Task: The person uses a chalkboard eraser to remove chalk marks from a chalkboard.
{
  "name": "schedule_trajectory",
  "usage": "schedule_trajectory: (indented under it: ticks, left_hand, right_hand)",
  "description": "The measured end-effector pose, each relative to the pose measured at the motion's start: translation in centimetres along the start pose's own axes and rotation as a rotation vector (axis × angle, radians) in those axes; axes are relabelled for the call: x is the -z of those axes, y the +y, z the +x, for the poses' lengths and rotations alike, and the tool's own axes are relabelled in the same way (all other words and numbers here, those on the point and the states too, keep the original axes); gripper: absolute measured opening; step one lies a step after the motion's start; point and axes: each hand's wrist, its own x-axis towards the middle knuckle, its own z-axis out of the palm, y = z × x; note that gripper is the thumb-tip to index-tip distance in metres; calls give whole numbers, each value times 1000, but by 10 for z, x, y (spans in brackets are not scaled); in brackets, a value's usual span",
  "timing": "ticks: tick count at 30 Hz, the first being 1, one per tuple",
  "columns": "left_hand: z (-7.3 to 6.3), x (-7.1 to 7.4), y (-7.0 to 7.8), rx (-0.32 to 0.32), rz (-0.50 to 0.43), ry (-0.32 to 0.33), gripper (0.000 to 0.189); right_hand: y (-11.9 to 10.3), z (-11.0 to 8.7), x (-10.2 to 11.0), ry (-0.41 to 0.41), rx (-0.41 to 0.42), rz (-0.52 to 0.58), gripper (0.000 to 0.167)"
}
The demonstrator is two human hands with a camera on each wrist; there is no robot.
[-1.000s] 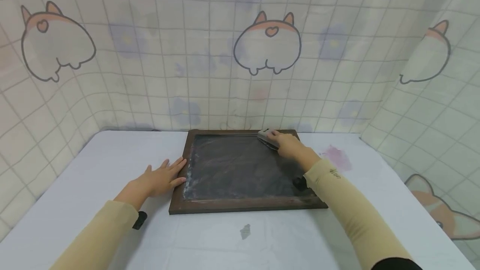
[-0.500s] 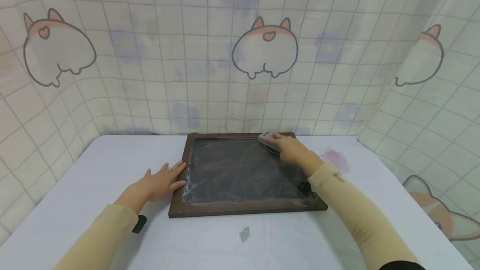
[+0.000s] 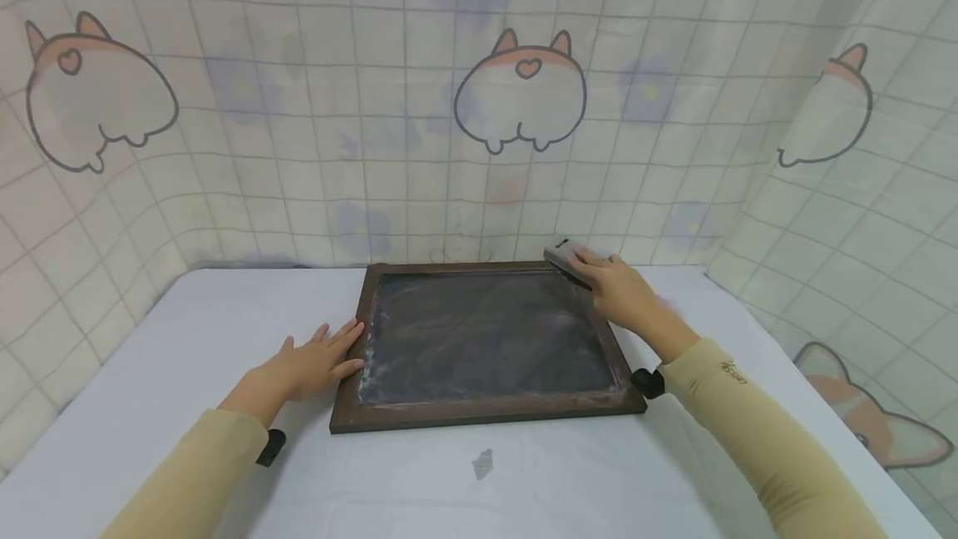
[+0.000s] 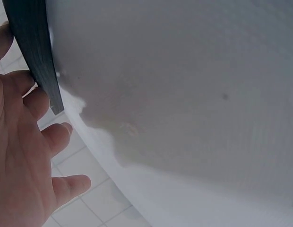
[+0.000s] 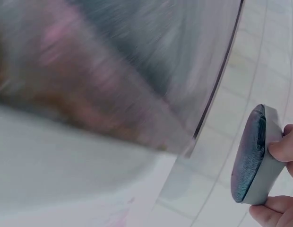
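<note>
A blackboard (image 3: 486, 339) with a brown wooden frame lies on the white table, chalk smears along its left edge. My left hand (image 3: 303, 368) rests with spread, straight fingers on the frame's left side; in the left wrist view the left hand (image 4: 23, 137) touches the frame edge (image 4: 35, 47). At the board's far right corner, my right hand (image 3: 624, 294) grips a grey chalkboard eraser (image 3: 566, 260). The right wrist view shows that eraser (image 5: 257, 158) pinched between thumb and fingers, its dark felt side apart from the board (image 5: 151, 42).
The white table (image 3: 419, 489) extends around the board, with a grey-green mark (image 3: 482, 464) in front. A tile-patterned curtain (image 3: 404, 190) with cartoon animal prints hangs behind and at the sides.
My right hand has moved right and back with the eraser, from the board's upper right surface to its far right corner, lifting it. The left hand stays on the frame.
</note>
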Motion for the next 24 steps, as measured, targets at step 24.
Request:
schedule_trajectory:
  ticks: [24]
  left_hand:
    - [-3, -1, -4, -14, -17, 13, 75]
  right_hand:
    - [77, -69, 0, -155, -383, -17, 50]
